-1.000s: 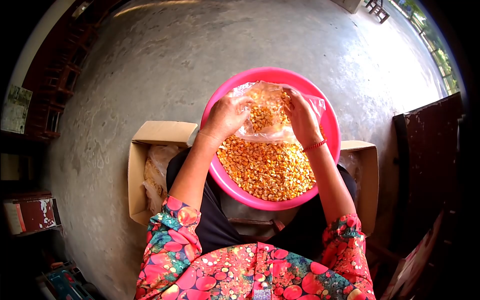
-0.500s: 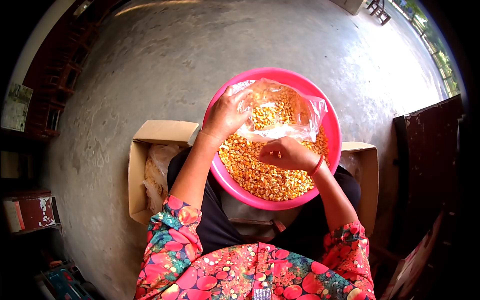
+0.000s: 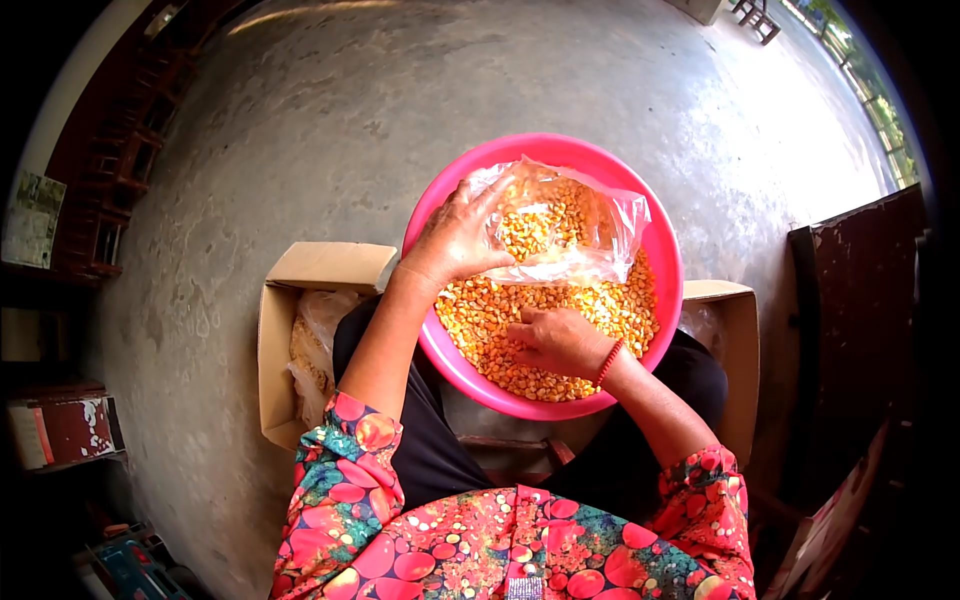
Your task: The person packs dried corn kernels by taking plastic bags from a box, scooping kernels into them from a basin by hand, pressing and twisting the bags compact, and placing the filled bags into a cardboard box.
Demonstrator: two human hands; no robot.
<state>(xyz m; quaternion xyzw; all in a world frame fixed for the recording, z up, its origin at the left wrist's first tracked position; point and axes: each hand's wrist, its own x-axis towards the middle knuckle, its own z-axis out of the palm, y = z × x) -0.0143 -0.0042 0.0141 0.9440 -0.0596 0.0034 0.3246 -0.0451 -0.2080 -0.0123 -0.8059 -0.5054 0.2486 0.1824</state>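
A pink basin (image 3: pixel 438 345) rests on my lap with loose yellow corn kernels (image 3: pixel 480 325) in it. Inside it, at the far side, lies a clear plastic bag (image 3: pixel 625 215) with kernels in it. My left hand (image 3: pixel 462 235) grips the left edge of the bag's mouth, its thumb stretched along the opening. Below the bag, my right hand (image 3: pixel 565 342) is down on the loose kernels, fingers curled into them. Its fingertips are partly hidden, so how many kernels it holds does not show.
A cardboard box (image 3: pixel 275 350) with bagged kernels stands to my left, and another cardboard box (image 3: pixel 740 370) to my right. Dark wooden furniture (image 3: pixel 850 300) stands at the right. Chairs (image 3: pixel 115 190) line the left wall.
My right hand has moved down from the bag's mouth to the loose kernels. My left hand stays at the bag's edge, its thumb and fingers spread wider.
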